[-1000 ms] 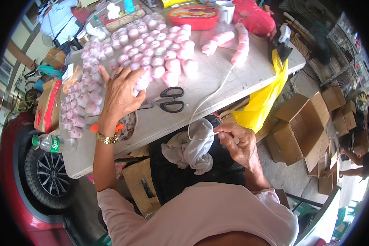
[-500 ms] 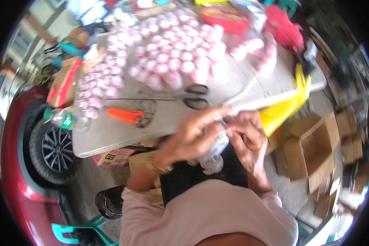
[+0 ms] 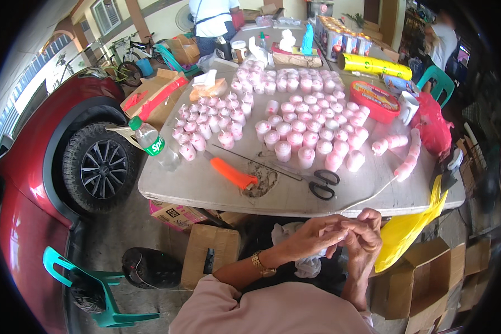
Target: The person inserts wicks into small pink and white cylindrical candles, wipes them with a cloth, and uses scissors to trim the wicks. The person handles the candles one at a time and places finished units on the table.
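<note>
A: Holding both hands together just below the counter (image 3: 206, 186) edge, the person pinches a thin white string (image 3: 373, 195). The left hand (image 3: 312, 236) and right hand (image 3: 364, 239) touch, fingers closed on it.

B: Where does the string run?

A: Up from the fingers onto the counter, toward pink-wrapped pieces (image 3: 401, 167). It looks light, limp and slippery, best pinched near its end. Black scissors (image 3: 323, 183) and an orange-handled knife (image 3: 234, 173) lie nearby.
</note>
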The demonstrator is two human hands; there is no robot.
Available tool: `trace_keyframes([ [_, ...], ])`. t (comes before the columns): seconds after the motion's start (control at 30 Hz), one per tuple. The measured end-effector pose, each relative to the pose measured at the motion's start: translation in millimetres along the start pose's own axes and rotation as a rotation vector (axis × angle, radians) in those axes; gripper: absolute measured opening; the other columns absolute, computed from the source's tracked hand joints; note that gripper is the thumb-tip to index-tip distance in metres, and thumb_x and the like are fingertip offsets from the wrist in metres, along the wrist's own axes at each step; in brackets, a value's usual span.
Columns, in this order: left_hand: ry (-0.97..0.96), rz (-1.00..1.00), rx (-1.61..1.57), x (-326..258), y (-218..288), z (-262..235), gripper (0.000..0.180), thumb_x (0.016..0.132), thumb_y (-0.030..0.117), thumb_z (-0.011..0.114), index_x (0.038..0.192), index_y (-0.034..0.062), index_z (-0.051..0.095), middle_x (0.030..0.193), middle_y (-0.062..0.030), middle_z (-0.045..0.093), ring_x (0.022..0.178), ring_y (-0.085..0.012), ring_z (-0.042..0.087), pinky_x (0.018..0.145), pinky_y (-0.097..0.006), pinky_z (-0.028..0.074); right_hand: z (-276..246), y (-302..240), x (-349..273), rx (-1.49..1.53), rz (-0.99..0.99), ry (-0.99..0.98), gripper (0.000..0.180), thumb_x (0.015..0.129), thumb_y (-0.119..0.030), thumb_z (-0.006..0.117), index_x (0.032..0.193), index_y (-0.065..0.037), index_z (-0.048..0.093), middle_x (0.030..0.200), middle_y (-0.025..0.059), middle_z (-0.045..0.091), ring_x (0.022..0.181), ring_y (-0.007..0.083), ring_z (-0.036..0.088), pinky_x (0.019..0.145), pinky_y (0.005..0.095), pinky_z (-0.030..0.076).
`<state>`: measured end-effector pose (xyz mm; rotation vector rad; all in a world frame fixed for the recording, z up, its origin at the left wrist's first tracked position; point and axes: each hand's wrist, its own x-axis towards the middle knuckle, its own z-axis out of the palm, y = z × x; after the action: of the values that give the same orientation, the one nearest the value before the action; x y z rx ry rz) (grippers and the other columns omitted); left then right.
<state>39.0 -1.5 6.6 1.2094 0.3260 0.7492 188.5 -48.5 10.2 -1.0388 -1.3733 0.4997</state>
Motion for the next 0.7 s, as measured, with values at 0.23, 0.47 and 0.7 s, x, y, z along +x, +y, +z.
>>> trace_keyframes([
  [0.23,0.249,-0.094,0.078,-15,3,1,0.014,0.095,0.007,0.057,0.101,-0.0037,0.064,0.077,-0.0041,0.060,0.059,-0.0077,0.054,0.053,-0.022,0.044,-12,2,-9,0.265,0.309,0.097,0.010,0.083,0.005,0.069,0.092,0.002,0.069,0.088,0.0076,0.069,0.081,0.0122,0.063,0.074,0.0243,0.049],
  [0.47,0.182,-0.120,-0.082,-23,3,-9,0.020,0.094,0.013,0.059,0.098,-0.0054,0.066,0.071,-0.0059,0.060,0.054,-0.0087,0.051,0.047,-0.022,0.038,-5,10,-10,0.065,0.168,0.124,0.004,0.086,-0.002,0.069,0.088,-0.001,0.066,0.083,0.0036,0.066,0.072,0.0084,0.058,0.063,0.0227,0.048],
  [0.7,0.372,-0.043,-0.038,-18,-2,1,0.016,0.090,0.009,0.064,0.098,-0.0034,0.070,0.073,-0.0080,0.066,0.055,-0.0087,0.051,0.054,-0.023,0.043,-6,8,-8,-0.310,-0.261,-0.134,0.012,0.079,-0.008,0.073,0.086,-0.004,0.064,0.078,0.0083,0.063,0.071,0.0260,0.062,0.064,0.0350,0.048],
])
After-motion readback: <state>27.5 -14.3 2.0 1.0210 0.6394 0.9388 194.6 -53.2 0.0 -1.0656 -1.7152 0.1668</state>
